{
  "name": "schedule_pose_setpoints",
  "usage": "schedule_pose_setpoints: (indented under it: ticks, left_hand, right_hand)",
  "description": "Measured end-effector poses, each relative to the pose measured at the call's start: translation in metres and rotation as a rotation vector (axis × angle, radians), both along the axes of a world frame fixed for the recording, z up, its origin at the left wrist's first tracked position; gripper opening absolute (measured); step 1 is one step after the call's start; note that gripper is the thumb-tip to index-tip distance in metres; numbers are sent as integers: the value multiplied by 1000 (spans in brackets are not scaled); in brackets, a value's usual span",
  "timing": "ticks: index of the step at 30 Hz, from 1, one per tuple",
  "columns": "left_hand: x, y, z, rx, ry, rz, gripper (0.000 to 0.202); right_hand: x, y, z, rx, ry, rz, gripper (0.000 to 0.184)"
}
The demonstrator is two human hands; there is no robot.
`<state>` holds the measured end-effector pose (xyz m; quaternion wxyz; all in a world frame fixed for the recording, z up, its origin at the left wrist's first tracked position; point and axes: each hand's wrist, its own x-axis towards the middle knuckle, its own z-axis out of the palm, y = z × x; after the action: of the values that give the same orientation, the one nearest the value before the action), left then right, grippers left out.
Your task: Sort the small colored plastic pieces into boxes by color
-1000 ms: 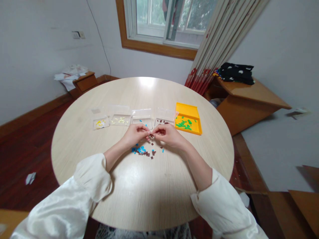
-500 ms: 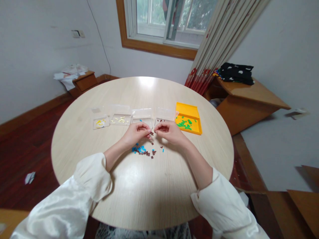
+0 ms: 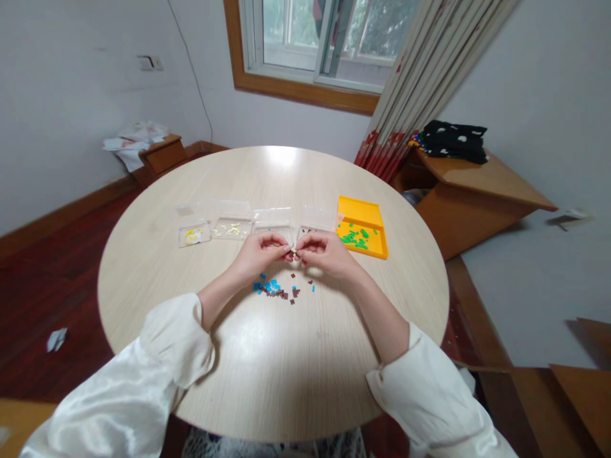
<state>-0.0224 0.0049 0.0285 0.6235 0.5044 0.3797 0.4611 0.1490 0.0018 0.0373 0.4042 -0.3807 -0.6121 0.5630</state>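
Fingertip to fingertip, my left hand (image 3: 262, 256) and my right hand (image 3: 328, 254) meet above the middle of the table. Both are closed in a pinch around a small pale toy brick (image 3: 294, 252), with brown bits showing just below it. Their exact shape is too small to make out. Below my left hand lies a loose pile of blue bricks (image 3: 271, 285) mixed with brown bricks (image 3: 285, 295). A few more brown and blue pieces are scattered to the right of the pile.
Behind my hands, open clear boxes stand in a row: one with yellow pieces (image 3: 193, 235), one with cream pieces (image 3: 232, 229), others partly hidden. An open orange box (image 3: 384, 245) at the right holds green bricks (image 3: 353, 239). All rest on a round wooden table (image 3: 281, 369).
My fingertips have come closer together, and the pale brick now shows between them. The pile and boxes stay where they were.
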Motion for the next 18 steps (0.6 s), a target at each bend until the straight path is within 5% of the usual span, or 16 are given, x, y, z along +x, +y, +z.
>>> schedule_pose_setpoints:
  ticks: [18]
  left_hand:
    - [1, -1, 0, -23, -32, 35, 30]
  right_hand:
    - [-7, 0, -2, 58, 7, -90, 15]
